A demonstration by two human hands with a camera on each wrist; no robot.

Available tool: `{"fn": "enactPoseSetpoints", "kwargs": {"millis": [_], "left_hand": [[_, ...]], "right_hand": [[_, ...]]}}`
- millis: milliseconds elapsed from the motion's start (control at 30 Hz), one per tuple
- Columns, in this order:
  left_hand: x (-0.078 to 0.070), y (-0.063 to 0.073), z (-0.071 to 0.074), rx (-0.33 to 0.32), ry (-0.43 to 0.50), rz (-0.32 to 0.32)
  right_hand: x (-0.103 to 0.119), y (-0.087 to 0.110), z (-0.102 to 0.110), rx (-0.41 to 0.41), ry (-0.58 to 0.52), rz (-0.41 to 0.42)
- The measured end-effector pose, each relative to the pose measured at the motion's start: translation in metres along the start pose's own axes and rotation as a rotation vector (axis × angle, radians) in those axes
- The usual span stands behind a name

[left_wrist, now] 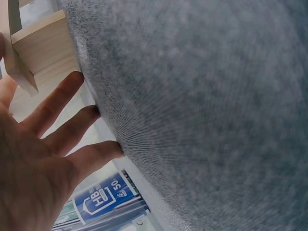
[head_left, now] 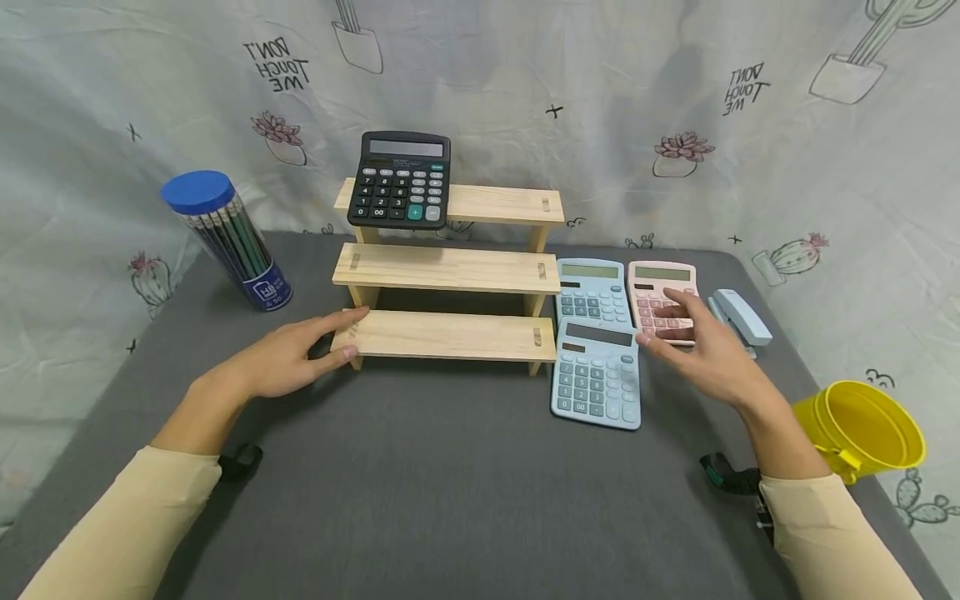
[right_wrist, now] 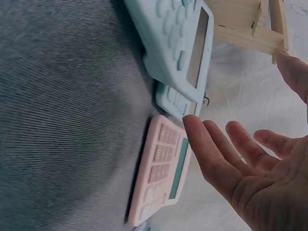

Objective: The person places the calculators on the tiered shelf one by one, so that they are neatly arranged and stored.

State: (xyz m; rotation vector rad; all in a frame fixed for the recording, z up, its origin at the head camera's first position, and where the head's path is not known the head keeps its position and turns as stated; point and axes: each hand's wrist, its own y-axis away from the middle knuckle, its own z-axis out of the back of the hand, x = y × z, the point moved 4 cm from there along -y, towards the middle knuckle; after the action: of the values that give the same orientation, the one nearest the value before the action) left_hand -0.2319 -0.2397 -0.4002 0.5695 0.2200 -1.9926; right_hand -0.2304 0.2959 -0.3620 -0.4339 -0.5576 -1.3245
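A light wooden three-step shelf (head_left: 442, 333) stands on the grey table. My left hand (head_left: 288, 354) is at the left end of its lowest step, thumb near the front corner, index fingertip at the back corner; the other fingers spread straight in the left wrist view. A black calculator (head_left: 401, 179) leans on the top step's left. To the shelf's right, one light blue calculator (head_left: 597, 375) overlaps another blue calculator (head_left: 591, 287) behind it. Over the pink calculator (right_wrist: 161, 168) hovers my right hand (head_left: 708, 350), fingers loosely extended, holding nothing.
A clear tube of pencils with a blue lid (head_left: 198, 192) stands at the back left. Right of the pink calculator lies a light blue stapler (head_left: 741, 317). A yellow bucket (head_left: 825, 417) sits at the right table edge. A patterned curtain (head_left: 480, 83) hangs behind.
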Motion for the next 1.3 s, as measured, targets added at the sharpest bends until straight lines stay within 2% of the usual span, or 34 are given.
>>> {"fn": "enactPoseSetpoints", "kwargs": {"millis": [100, 233, 467, 667, 833, 967, 1100, 1300], "left_hand": [[0.000, 0.000, -0.001, -0.004, 0.012, -0.015], [0.001, 0.002, 0.001, -0.010, 0.002, -0.004], [0.002, 0.001, 0.001, -0.006, -0.003, -0.011], [0.003, 0.001, 0.001, 0.031, -0.023, 0.030], [0.001, -0.001, 0.002, 0.036, -0.026, 0.027], [0.000, 0.003, 0.001, 0.022, -0.033, 0.018], [0.002, 0.006, -0.001, 0.013, -0.043, 0.027], [0.001, 0.001, -0.002, 0.025, -0.034, 0.018]], "right_hand": [[-0.002, 0.001, -0.003, 0.014, -0.016, -0.004], [-0.003, -0.003, -0.009, 0.056, -0.101, 0.002], [-0.007, -0.003, -0.019, 0.113, -0.165, -0.032], [-0.012, 0.001, -0.039, 0.169, -0.260, -0.044], [-0.016, 0.003, -0.043, 0.158, -0.293, -0.082], [-0.017, 0.003, -0.046, 0.160, -0.324, -0.093], [-0.019, 0.004, -0.050, 0.174, -0.409, -0.117], [-0.026, 0.005, -0.048, 0.157, -0.561, -0.141]]}}
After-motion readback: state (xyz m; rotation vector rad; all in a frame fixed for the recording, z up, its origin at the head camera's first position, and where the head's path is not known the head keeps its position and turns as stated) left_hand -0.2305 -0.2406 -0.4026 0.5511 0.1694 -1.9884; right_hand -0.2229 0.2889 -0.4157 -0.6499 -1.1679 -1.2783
